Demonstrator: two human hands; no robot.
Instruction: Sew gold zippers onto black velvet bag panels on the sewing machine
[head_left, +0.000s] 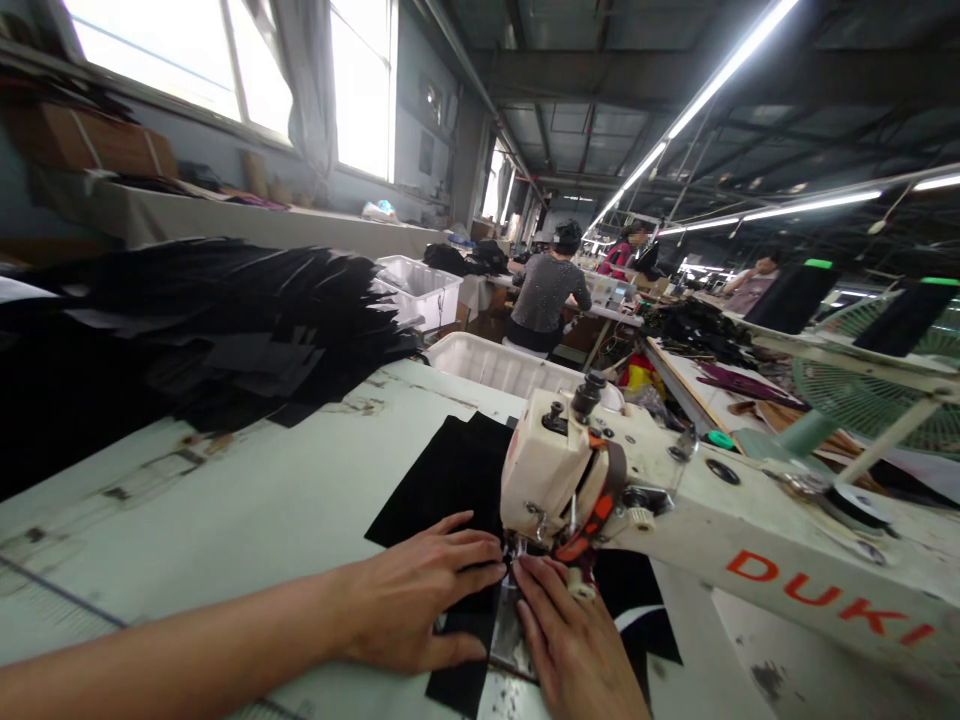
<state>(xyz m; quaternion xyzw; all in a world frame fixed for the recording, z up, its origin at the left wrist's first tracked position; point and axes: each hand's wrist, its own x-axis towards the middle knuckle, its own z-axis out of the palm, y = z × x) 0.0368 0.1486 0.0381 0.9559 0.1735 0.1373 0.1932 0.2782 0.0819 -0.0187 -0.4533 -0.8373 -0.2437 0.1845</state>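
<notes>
A piece of black fabric (442,475) lies on the pale green table, running under the head of a white sewing machine (551,460). My left hand (424,590) rests on the fabric left of the presser foot, fingers stretched out and spread. On the other side of the needle area, my right hand (574,630) lies flat, its fingertips close to the foot. Neither hand grips anything that I can see. More black fabric (637,595) shows beyond my right hand, under the machine arm. The needle itself is hard to make out.
A large stack of black cut pieces (247,320) fills the table's far left. White plastic bins (495,362) stand behind the table. Thread cones (795,297) and a green fan (870,380) are at right. A seated person (551,290) works farther back.
</notes>
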